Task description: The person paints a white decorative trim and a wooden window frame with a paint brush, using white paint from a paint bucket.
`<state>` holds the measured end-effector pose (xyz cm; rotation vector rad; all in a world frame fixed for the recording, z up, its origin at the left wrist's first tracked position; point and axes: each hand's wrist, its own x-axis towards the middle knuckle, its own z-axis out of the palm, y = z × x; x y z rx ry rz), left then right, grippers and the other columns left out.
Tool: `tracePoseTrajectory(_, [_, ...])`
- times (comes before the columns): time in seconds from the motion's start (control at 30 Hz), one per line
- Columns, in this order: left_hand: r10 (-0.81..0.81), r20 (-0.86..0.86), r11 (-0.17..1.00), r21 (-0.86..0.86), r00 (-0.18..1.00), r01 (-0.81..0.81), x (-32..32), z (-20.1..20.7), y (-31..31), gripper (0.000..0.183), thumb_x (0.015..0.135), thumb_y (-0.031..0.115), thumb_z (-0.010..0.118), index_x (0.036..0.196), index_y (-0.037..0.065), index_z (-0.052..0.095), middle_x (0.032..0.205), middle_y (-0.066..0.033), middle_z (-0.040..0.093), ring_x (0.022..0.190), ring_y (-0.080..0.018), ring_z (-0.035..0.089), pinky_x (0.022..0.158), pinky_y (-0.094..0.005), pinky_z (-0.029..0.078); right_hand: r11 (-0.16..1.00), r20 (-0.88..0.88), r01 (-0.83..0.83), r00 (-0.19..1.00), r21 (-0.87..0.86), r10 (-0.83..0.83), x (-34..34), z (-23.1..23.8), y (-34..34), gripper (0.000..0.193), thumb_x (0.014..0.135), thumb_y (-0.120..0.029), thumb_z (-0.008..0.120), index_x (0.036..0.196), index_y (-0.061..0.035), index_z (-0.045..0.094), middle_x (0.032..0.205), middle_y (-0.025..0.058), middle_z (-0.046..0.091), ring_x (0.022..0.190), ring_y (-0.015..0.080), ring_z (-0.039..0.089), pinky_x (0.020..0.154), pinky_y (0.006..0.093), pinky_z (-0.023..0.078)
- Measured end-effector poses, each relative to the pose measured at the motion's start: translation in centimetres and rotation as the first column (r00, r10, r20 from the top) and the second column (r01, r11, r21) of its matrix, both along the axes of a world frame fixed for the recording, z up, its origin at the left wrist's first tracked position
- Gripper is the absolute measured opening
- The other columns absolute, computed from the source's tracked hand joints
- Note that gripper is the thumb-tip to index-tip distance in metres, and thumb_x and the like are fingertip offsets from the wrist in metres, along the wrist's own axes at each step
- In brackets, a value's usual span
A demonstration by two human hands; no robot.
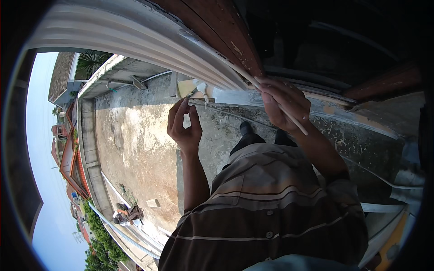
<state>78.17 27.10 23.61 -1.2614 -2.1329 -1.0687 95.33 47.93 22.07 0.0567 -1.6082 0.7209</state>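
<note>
My right hand (285, 103) is closed around a thin, pale stick (296, 121). The stick slants up and left along the ridged white frame (199, 56), beside a reddish-brown wooden beam (226, 34). Whether its far end touches the frame, I cannot tell. Lower and to the left, my left hand (184, 126) is raised with fingers curled toward the thumb in a pinch. A small, dark greenish sliver (192, 93) shows at its fingertips, too small to name. Just beyond lies a crumpled white thing (201, 87) on a yellowish board (184, 86).
Stained concrete floor (135, 149) stretches left to a low wall (88, 131). A brown bag (134, 212) and a pale block (153, 203) lie on it. A thin pipe (239, 116) runs near my feet. Roofs and trees stand beyond the wall.
</note>
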Motion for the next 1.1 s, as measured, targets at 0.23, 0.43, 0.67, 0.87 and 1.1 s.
tracePoseTrajectory(0.23, [0.018, -0.005, 1.000, 0.022, 1.000, -0.018, -0.2, -0.2, -0.6, 0.023, 0.091, 0.004, 0.070, 0.113, 0.000, 0.073, 0.094, -0.0124, 0.072, 0.085, -0.0229, 0.070, 0.077, -0.0357, 0.055, 0.970, 0.312, -0.038, 0.949, 0.238, -0.039, 2.3, -4.8, 0.4, 0.026, 0.075, 0.010, 0.073, 0.100, 0.0089, 0.068, 0.112, 0.0235, 0.070, 0.095, 0.0318, 0.073, 0.082, 0.0399, 0.064])
tracePoseTrajectory(0.43, [0.014, 0.001, 1.000, 0.022, 1.000, -0.014, -0.1, -0.2, -0.5, 0.023, 0.091, 0.004, 0.070, 0.113, 0.000, 0.073, 0.094, -0.0123, 0.072, 0.081, -0.0214, 0.069, 0.076, -0.0351, 0.055, 0.954, 0.158, -0.036, 0.987, 0.297, -0.012, 1.3, 0.2, 0.0, 0.020, 0.078, 0.009, 0.073, 0.097, 0.0081, 0.068, 0.108, 0.0231, 0.071, 0.096, 0.0317, 0.073, 0.083, 0.0397, 0.065])
tracePoseTrajectory(0.67, [-0.034, -0.012, 0.997, 0.065, 0.999, 0.035, -0.2, -0.4, 0.6, 0.025, 0.089, 0.000, 0.071, 0.114, 0.000, 0.073, 0.101, -0.0118, 0.072, 0.076, -0.0165, 0.068, 0.071, -0.0305, 0.055, 0.946, 0.296, -0.106, 0.955, 0.306, 0.011, 1.2, -2.8, 1.0, 0.023, 0.078, 0.008, 0.073, 0.100, 0.0084, 0.067, 0.114, 0.0222, 0.069, 0.095, 0.0314, 0.072, 0.083, 0.0398, 0.063])
tracePoseTrajectory(0.87, [-0.013, 0.029, 1.000, 0.021, 0.999, 0.013, -0.3, -1.9, -0.6, 0.025, 0.089, -0.001, 0.070, 0.114, 0.001, 0.073, 0.100, -0.0116, 0.072, 0.075, -0.0162, 0.067, 0.070, -0.0301, 0.054, 0.965, 0.274, -0.123, 0.960, 0.230, 0.057, 2.0, -4.4, 0.1, 0.022, 0.080, 0.008, 0.072, 0.101, 0.0087, 0.066, 0.112, 0.0245, 0.070, 0.099, 0.0333, 0.072, 0.084, 0.0404, 0.063])
tracePoseTrajectory(1.1, [-0.005, 0.074, 1.000, -0.001, 0.997, 0.005, -0.9, -3.2, -0.8, 0.026, 0.089, -0.004, 0.070, 0.114, 0.000, 0.073, 0.101, -0.0123, 0.072, 0.074, -0.0162, 0.066, 0.068, -0.0296, 0.054, 0.964, 0.269, -0.097, 0.963, 0.247, 0.028, 0.9, -6.3, 0.8, 0.026, 0.079, 0.010, 0.071, 0.104, 0.0102, 0.066, 0.111, 0.0244, 0.070, 0.093, 0.0344, 0.072, 0.081, 0.0400, 0.062])
